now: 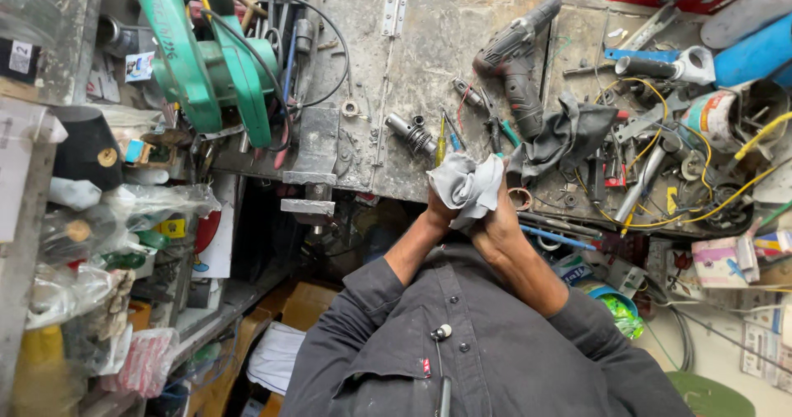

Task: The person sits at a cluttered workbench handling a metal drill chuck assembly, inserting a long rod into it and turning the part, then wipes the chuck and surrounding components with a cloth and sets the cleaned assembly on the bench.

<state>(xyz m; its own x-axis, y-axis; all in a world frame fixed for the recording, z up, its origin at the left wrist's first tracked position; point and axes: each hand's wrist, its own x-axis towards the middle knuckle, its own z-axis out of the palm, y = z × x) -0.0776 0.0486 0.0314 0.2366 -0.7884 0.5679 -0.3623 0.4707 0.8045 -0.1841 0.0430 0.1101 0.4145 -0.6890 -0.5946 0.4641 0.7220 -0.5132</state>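
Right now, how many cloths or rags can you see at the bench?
2. A light grey cloth is bunched between the left hand and right hand. A dark grey rag lies on the workbench beside the cordless drill. Clutter may hide others.

At the centre of the frame we see both hands pressed together around a crumpled grey rag (467, 184), the left hand (440, 211) and the right hand (500, 215) both closed on it. Just above lies a socket (410, 131) on the metal bench (429, 46). A black drill (516, 58) rests upper right of centre, a dark cloth (569, 132) beside it. A green saw (206, 62) sits upper left.
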